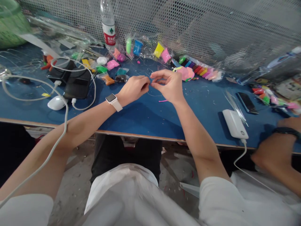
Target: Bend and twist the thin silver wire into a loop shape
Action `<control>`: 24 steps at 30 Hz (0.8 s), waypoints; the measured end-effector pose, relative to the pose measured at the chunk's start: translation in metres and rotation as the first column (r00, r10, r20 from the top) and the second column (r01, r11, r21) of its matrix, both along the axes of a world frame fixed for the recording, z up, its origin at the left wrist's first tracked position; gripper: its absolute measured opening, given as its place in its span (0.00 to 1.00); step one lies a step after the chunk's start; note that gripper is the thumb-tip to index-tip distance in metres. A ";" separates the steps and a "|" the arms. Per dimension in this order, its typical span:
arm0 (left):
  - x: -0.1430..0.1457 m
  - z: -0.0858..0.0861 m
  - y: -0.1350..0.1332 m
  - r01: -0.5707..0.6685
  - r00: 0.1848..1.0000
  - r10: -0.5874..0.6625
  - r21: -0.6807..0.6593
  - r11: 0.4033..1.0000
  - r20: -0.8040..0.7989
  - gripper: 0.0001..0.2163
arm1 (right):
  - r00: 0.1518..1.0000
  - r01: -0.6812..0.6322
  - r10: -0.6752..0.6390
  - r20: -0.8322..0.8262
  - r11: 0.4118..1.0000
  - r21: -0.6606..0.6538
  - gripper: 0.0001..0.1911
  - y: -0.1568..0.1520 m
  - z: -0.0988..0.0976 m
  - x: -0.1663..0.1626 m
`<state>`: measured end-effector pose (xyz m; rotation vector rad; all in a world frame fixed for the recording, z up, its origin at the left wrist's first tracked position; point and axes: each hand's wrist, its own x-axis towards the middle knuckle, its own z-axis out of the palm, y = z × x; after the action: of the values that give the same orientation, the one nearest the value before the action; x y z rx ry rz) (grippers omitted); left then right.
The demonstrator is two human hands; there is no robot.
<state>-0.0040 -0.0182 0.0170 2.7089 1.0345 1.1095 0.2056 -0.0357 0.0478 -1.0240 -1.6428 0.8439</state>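
Note:
My left hand [136,88] and my right hand [169,85] meet fingertip to fingertip just above the blue table [141,117]. The left fingers are curled closed. On the right, thumb and forefinger pinch together. What they hold, if anything, is too small to make out; thin pale strands lie on the table around the fingertips. Partly behind my right hand lies a pink and yellow clay figure [186,73] with a dark eye. A thin magenta stick with a looped end [162,101] rests just below that hand.
Bagged clay in several colours, such as the blue packet [137,48], lines the back near a water bottle [109,31]. Left are a black power bank [77,84] and white cables. At right sit a white power bank [235,124], a phone [247,102] and another person's arm [276,152].

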 end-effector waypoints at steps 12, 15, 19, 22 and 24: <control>0.005 -0.003 0.002 0.107 0.951 -0.074 -0.093 0.990 0.300 0.06 | 0.918 -0.057 -0.033 -0.395 0.975 -0.215 0.21 0.025 -0.021 0.002; 0.006 -0.002 0.001 0.115 0.939 -0.083 -0.080 0.990 0.333 0.06 | 0.861 -0.132 -0.048 -0.506 0.940 -0.314 0.22 0.028 -0.024 0.002; 0.006 0.000 -0.002 0.100 0.939 -0.079 -0.045 0.994 0.333 0.06 | 0.832 -0.151 -0.064 -0.550 0.929 -0.337 0.22 0.028 -0.025 -0.001; 0.005 0.000 -0.003 0.078 0.947 -0.068 -0.020 0.997 0.314 0.06 | 0.821 -0.138 -0.048 -0.569 0.950 -0.280 0.24 0.027 -0.026 -0.003; 0.004 0.000 -0.003 0.055 0.957 -0.053 0.001 0.998 0.284 0.07 | 0.819 -0.134 -0.032 -0.573 0.960 -0.245 0.26 0.027 -0.027 -0.003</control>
<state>-0.0003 -0.0209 0.0170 2.4563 0.9108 1.4278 0.2022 -0.0088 0.0208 -0.7969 -1.0534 1.3023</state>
